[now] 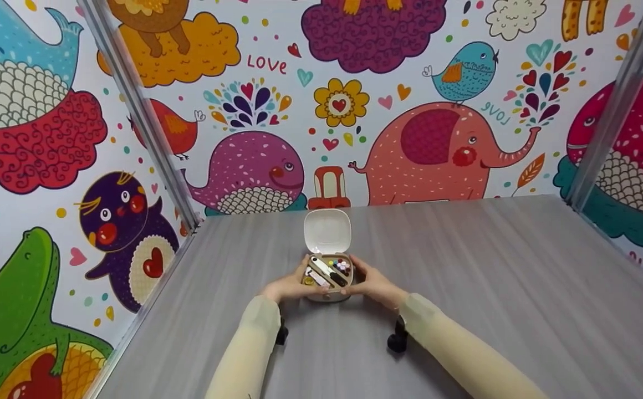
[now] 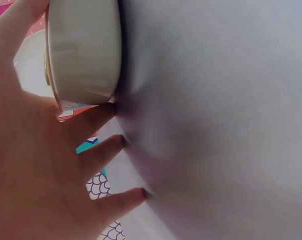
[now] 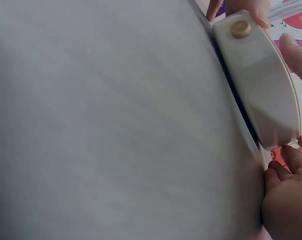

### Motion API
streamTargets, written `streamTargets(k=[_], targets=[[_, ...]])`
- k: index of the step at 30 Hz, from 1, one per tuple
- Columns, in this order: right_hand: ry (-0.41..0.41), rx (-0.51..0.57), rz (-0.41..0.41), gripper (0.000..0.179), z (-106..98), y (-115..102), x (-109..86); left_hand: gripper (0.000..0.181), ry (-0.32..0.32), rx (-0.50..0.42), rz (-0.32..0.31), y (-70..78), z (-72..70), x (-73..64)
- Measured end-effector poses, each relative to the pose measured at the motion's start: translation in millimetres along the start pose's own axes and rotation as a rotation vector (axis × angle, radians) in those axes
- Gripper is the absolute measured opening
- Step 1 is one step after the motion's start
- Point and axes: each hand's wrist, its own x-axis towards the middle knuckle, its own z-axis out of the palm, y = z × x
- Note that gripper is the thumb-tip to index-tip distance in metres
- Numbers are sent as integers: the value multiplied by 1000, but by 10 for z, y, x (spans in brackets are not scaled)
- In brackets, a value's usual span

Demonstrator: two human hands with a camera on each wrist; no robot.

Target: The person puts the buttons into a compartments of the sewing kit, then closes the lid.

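Observation:
A small white sewing box [image 1: 330, 297] stands on the table, its hinged lid [image 1: 327, 230] raised at the back. In its compartments lie a slim white tool with a black end [image 1: 330, 271], several coloured pinheads or beads [image 1: 342, 265], a pale pink-and-white piece [image 1: 317, 277] and a round gold thing [image 1: 309, 281]. My left hand [image 1: 291, 286] grips the left side between thumb and fingers; in the left wrist view its other fingers spread down to the tabletop. The right hand [image 1: 377, 285] holds the opposite side. A gold button clasp [image 3: 240, 29] shows on the box front.
The grey wood-grain table [image 1: 465, 266] spreads around the box. Printed cartoon panels [image 1: 244, 166] stand behind and at both sides, with metal posts [image 1: 149, 116] at the corners. Black wrist devices [image 1: 397, 338] hang under both sleeves.

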Motion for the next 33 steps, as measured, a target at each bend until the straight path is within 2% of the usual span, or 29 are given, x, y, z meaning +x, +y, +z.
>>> streamTargets(k=[7, 14, 18, 23, 33], targets=[[18, 18, -54, 101, 18, -37, -15, 114, 29, 11, -3, 20, -19, 5], [38, -2, -63, 100, -13, 29, -8, 104, 69, 101, -46, 49, -148, -6], [52, -18, -43, 99, -15, 22, -14, 94, 128, 102, -37, 135, -271, -6], [58, -22, -42, 99, -1, 0, -2, 89, 220, 111, 16, 255, -397, 33], [35, -43, -41, 101, 44, 6, -10, 86, 381, 232, 60, 424, -460, 179]])
